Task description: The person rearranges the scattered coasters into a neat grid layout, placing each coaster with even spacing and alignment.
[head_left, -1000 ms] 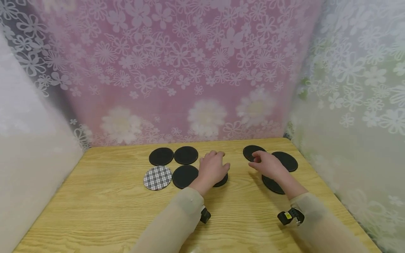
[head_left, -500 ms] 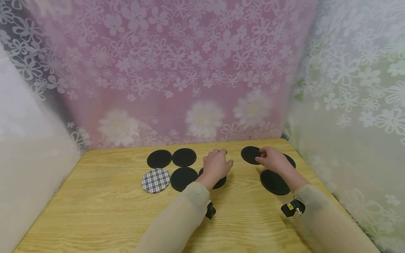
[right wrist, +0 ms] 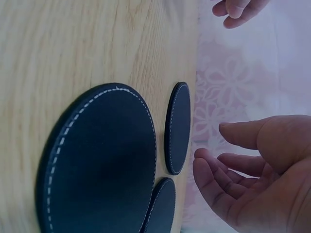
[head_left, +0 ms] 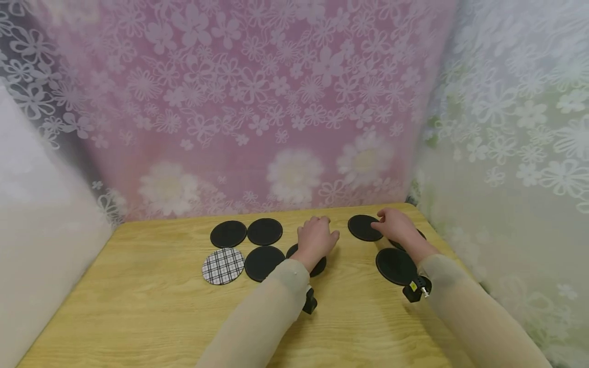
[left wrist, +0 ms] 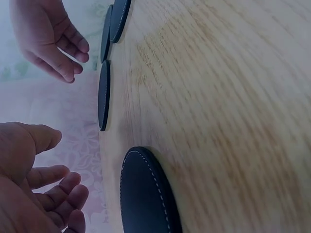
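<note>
My left hand (head_left: 317, 237) hovers over a round black coaster (head_left: 319, 267), its fingers loosely bent and holding nothing. The left wrist view shows that coaster with pale stitching, apart from the hand. On the right side, my right hand (head_left: 397, 227) hangs above a group of black coasters, thumb and fingers apart with a gap between them. Its fingertips are nearest the back coaster (head_left: 363, 228). Another coaster (right wrist: 162, 208) is partly hidden under this hand in the head view. A third coaster (head_left: 394, 267) lies closer to me, below the right wrist.
To the left lie more black coasters (head_left: 264, 263), two of them at the back, and one plaid coaster (head_left: 223, 266) in white and black. All rest flat on the wooden table (head_left: 152, 306). A pink flowered curtain (head_left: 257, 102) hangs behind, with pale sheets at both sides.
My right hand has moved forward, away from the near right coaster. My left hand has shifted slightly to the right. The coasters stay in place; the head view has tilted a little.
</note>
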`<state>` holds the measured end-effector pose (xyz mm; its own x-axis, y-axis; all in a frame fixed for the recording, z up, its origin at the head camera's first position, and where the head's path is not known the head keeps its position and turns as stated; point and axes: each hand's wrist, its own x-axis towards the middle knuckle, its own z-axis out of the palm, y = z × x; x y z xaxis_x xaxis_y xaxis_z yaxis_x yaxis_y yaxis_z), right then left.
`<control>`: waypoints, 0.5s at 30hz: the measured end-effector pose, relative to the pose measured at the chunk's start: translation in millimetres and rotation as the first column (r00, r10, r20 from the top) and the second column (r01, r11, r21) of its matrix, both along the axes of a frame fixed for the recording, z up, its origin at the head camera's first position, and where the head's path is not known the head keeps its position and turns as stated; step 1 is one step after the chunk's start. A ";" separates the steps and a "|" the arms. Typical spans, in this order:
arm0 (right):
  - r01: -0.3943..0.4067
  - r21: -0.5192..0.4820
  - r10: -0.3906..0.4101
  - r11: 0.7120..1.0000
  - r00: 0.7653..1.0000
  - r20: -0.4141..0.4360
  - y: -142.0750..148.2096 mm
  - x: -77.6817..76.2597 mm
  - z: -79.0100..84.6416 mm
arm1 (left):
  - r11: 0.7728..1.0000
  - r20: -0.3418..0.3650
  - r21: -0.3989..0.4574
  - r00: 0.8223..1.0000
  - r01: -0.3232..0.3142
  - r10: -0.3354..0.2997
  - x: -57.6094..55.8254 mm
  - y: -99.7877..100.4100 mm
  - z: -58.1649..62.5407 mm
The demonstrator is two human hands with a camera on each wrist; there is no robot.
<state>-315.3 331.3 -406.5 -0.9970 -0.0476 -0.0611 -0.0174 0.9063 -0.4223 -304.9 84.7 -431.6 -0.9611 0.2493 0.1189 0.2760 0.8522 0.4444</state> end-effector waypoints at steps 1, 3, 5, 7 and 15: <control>-0.001 0.002 0.001 1.000 1.000 0.002 -0.1 -1.7 -1.3 | 1.000 0.002 -0.001 1.000 -0.004 0.004 -0.9 0.8 -0.8; 0.003 0.003 -0.003 1.000 1.000 0.013 0.0 -5.2 -3.6 | 1.000 0.011 0.001 1.000 -0.011 0.011 -1.8 3.0 -1.7; 0.011 0.009 -0.011 1.000 1.000 0.022 0.7 -8.3 -4.7 | 1.000 0.016 0.004 1.000 -0.012 0.012 -1.4 6.1 -2.0; 0.017 0.024 -0.017 1.000 0.999 0.027 1.8 -10.8 -4.9 | 1.000 0.023 0.008 1.000 -0.011 0.010 -0.9 9.7 -2.4; 0.033 0.080 -0.037 0.996 0.998 0.055 5.3 -21.5 -10.1 | 1.000 0.029 0.000 0.999 -0.023 0.023 -2.0 17.2 -4.4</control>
